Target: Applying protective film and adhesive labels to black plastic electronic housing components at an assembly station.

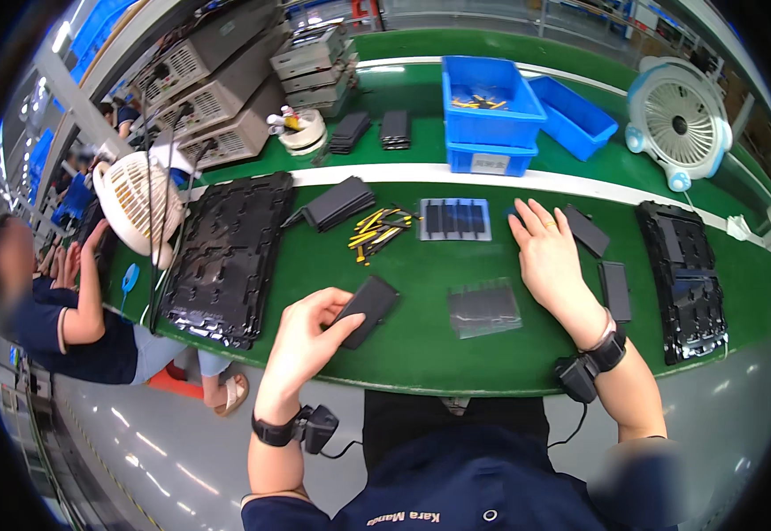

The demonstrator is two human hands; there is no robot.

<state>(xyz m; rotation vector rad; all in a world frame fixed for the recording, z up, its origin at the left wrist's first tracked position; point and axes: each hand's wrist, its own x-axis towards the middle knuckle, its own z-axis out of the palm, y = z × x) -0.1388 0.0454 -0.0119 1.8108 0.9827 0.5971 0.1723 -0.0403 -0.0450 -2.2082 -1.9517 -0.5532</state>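
My left hand (pixel 310 336) is closed on a dark flat rectangular block (pixel 370 310), thumb on its near side, tilted over the green table (pixel 403 358). My right hand (pixel 546 257) reaches forward with its fingers stretched out and pointing down at the table. A bit of blue shows by its fingertips; what it belongs to I cannot make out. Between the hands lie a blue-backed sheet with dark strips (pixel 454 219) and a clear sheet (pixel 484 309). Beside my right hand rest two more dark blocks, one (pixel 587 232) angled and one (pixel 615 291) near the wrist.
Yellow-and-black strips (pixel 379 232) lie in a loose pile near stacked dark blocks (pixel 339 203). Black moulded trays stand at left (pixel 226 257) and right (pixel 684 281). Behind are blue bins (pixel 491 111) and a white fan (pixel 679 119). Another person (pixel 76 301) sits at left beside a second fan (pixel 138 203).
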